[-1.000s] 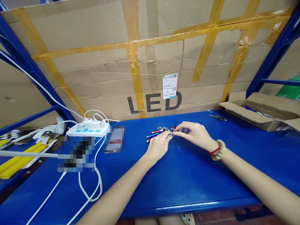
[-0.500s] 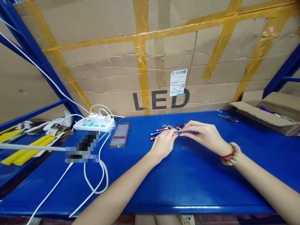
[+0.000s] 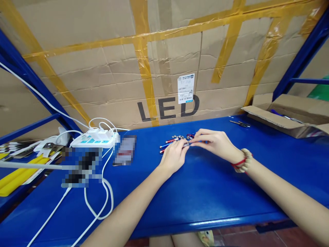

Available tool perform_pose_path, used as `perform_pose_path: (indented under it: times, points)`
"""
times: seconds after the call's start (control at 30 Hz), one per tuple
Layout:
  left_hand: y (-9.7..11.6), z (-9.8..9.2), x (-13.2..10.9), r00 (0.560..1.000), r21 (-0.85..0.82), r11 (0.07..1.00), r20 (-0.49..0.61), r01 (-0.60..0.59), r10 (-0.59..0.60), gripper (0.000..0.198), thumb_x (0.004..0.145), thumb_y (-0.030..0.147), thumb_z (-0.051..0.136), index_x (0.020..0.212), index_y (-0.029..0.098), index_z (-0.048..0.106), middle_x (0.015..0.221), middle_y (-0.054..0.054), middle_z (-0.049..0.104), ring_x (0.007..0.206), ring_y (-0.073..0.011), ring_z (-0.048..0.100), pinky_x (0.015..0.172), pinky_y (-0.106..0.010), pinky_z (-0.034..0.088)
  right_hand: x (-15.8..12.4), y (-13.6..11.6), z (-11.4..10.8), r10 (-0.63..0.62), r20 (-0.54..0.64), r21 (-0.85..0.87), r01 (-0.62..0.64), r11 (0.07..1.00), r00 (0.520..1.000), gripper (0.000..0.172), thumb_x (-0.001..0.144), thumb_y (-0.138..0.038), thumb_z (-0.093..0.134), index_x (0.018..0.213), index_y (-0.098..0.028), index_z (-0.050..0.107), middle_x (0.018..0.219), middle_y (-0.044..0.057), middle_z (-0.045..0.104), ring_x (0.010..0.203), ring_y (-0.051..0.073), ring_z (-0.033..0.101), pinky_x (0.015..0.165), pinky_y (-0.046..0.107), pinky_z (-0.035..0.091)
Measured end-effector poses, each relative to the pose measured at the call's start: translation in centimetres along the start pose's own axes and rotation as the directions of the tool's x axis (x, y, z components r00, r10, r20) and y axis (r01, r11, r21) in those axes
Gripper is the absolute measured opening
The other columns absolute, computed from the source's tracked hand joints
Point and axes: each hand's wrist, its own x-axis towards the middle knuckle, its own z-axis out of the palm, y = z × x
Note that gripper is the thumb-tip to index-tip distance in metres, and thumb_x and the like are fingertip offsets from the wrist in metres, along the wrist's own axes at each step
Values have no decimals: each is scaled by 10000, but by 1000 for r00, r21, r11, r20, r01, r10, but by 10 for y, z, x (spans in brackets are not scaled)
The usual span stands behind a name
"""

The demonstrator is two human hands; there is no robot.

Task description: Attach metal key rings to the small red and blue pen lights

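Observation:
My left hand [image 3: 174, 153] is closed, its thumb and fingers around a small silvery piece [image 3: 186, 144] too small to name. My right hand [image 3: 212, 142] meets it from the right, thumb and forefinger pinched at the end of that piece; what lies between those fingertips is hidden. Beside and partly beneath the left fingers lie slim metal tubes, among them a blue tube [image 3: 165, 146] and a red tube [image 3: 170, 141]. Small round silver pieces [image 3: 180, 137] like button cells sit just behind. A red-and-blue shiny item [image 3: 190, 136] shows behind the right fingertips.
A phone [image 3: 125, 151] and a white power strip [image 3: 108, 141] with looping cables [image 3: 109, 202] are to the left. Keys [image 3: 240, 124] and an opened cardboard box [image 3: 280, 120] lie at right. A large taped carton [image 3: 108, 82] backs the blue table [image 3: 205, 195].
The camera view has shifted, so the scene sits further left. Both hands remain together at the small silvery piece, with only slight finger movement.

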Motion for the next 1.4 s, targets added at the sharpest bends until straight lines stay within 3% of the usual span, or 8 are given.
perform_pose_path:
  times: [0.47,0.73,0.9,1.17,1.4]
  points:
    - [-6,0,-2,997,-141,989,48,-51,58,160,904,173,339,1016,159,451,1015,-68,564,943,-183,526,831,-327,423,1,6,4,-15,-11,231,17,973,1000,224,847,-358,540,859,-186,682,851,42,582,773,123,558,693,227,435]
    - [-7,1,-3,986,-120,980,-71,-161,154,208,902,173,329,1051,151,473,1014,-82,586,932,-190,550,808,-325,449,3,1,4,11,-61,321,9,947,998,184,813,-322,593,823,-161,682,800,44,586,703,114,552,628,220,446]
    - [-8,3,-2,984,-99,982,-83,-163,155,213,902,171,334,1048,143,487,1003,-81,592,915,-184,559,804,-316,456,3,2,5,11,-53,312,6,950,999,188,808,-332,599,823,-165,685,802,42,593,709,117,558,637,226,447]
    - [-7,1,-3,986,-82,983,-52,-162,158,235,907,197,328,1046,141,508,998,-78,598,909,-188,561,804,-317,456,4,0,-1,51,13,348,-52,936,999,216,784,-375,616,796,-174,694,789,45,603,725,133,564,660,235,443]
    - [-1,-6,-6,992,-171,978,18,-121,126,163,899,193,340,980,163,479,917,-51,608,835,-169,587,720,-268,464,6,-8,0,120,25,489,-117,865,992,261,766,-400,624,699,-154,681,731,53,603,634,129,547,545,225,427]
